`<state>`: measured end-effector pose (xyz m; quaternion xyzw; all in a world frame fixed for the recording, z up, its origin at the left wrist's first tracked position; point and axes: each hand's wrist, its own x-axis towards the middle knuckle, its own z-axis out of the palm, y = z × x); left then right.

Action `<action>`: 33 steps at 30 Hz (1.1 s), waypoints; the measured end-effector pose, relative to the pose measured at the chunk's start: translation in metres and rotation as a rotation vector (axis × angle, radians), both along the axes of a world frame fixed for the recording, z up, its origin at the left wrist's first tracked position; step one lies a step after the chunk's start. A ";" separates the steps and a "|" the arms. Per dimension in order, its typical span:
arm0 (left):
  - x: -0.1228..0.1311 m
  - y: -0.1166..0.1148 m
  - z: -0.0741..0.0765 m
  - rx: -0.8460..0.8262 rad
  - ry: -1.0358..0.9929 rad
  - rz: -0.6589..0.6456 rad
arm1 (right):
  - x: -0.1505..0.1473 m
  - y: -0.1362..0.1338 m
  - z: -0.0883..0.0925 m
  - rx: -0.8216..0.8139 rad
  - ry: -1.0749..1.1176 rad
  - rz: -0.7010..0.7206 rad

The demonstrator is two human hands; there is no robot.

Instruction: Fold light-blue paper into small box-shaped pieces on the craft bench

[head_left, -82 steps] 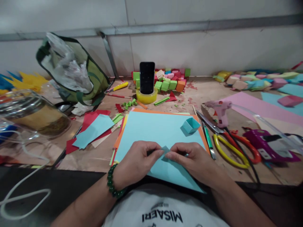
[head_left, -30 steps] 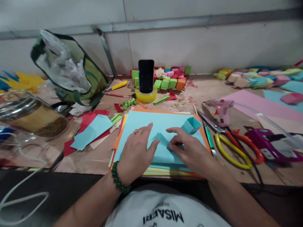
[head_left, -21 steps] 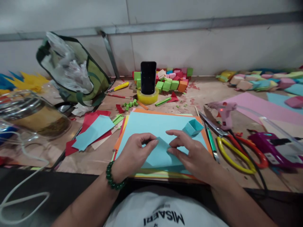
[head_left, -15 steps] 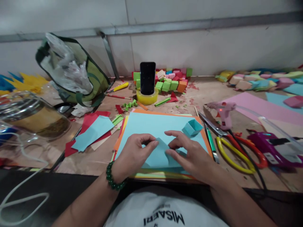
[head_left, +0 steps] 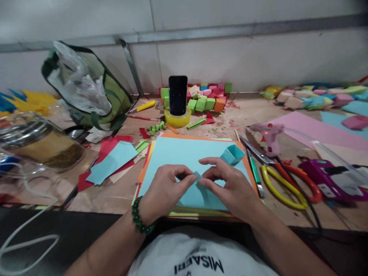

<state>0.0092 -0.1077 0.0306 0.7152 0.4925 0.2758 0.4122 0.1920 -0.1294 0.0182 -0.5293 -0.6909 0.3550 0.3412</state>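
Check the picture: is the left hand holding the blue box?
No, the blue box sits on the blue sheet, while the left hand pinches a small blue piece.

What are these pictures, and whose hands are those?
There's no robot here: a person wears a camera on their head, so every picture looks forward and down at the work. The left hand pinches a small piece of blue paper; the right hand seems to touch it too. Below lies a stack of coloured sheets with a little blue paper box on top. Further back, a yellow tape roll holds up a phone before colourful paper cubes. Over on the right are scissors and a pink glue gun.
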 end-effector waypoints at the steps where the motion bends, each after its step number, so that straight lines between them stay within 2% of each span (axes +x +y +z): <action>1: 0.000 0.000 0.000 0.002 0.005 -0.001 | 0.000 0.000 0.000 -0.001 0.000 0.000; 6: 0.000 0.000 -0.001 0.014 0.056 -0.005 | -0.001 0.001 0.004 -0.003 -0.001 0.010; 10: 0.001 0.000 -0.010 0.063 0.140 -0.015 | -0.002 0.003 0.003 -0.013 -0.046 0.012; 14: 0.004 -0.002 -0.021 0.388 0.317 0.031 | 0.000 0.007 -0.009 -0.040 -0.186 -0.041; 15: 0.004 -0.003 -0.022 0.468 0.351 0.012 | 0.001 0.008 -0.012 -0.043 -0.227 -0.060; 17: 0.005 -0.006 -0.022 0.536 0.392 -0.110 | 0.001 0.009 -0.017 -0.045 -0.283 -0.079; 19: 0.005 -0.009 -0.021 0.504 0.427 -0.262 | 0.001 0.010 -0.019 -0.050 -0.292 -0.077; 21: 0.004 -0.011 -0.018 0.463 0.469 -0.353 | 0.000 0.011 -0.018 -0.061 -0.288 -0.074; 29: -0.010 -0.021 -0.013 0.490 0.574 -0.466 | -0.001 0.010 -0.014 -0.048 -0.288 -0.064; 33: -0.009 -0.022 -0.011 0.539 0.630 -0.445 | -0.002 0.011 -0.012 0.072 -0.254 -0.134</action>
